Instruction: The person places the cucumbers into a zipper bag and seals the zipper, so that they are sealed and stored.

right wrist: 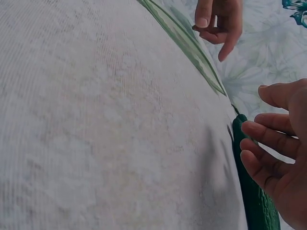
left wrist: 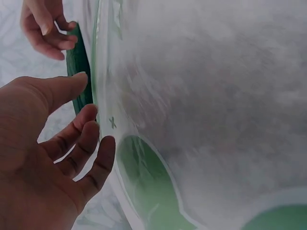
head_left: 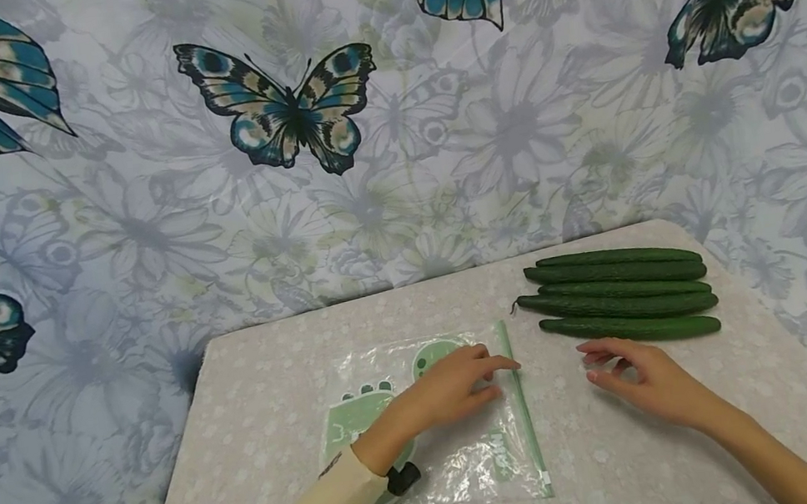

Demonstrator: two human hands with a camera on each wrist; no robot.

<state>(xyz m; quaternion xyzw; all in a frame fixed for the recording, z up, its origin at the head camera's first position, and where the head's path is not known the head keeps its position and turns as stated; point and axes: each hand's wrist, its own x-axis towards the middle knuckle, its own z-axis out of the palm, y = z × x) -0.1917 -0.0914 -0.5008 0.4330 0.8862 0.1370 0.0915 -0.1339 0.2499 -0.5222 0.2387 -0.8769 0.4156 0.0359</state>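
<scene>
A clear zip bag (head_left: 460,464) with green cartoon print lies flat on the table, its green zip edge (head_left: 521,406) toward the right. Above that edge hovers my left hand (head_left: 450,385), fingers loosely bent and holding nothing; whether a fingertip touches the bag I cannot tell. Several long green cucumbers (head_left: 622,305) lie side by side at the back right. Just in front of the nearest cucumber (right wrist: 254,187) is my right hand (head_left: 654,381), its fingers relaxed and slightly bent, with nothing in them. In the left wrist view the left hand (left wrist: 62,139) shows spread fingers beside the bag's edge.
The table (head_left: 258,421) has a pale patterned cover. Behind it hangs a light floral cloth with large butterflies (head_left: 291,110). A small black device (head_left: 404,479) sits at the left wrist, over the bag.
</scene>
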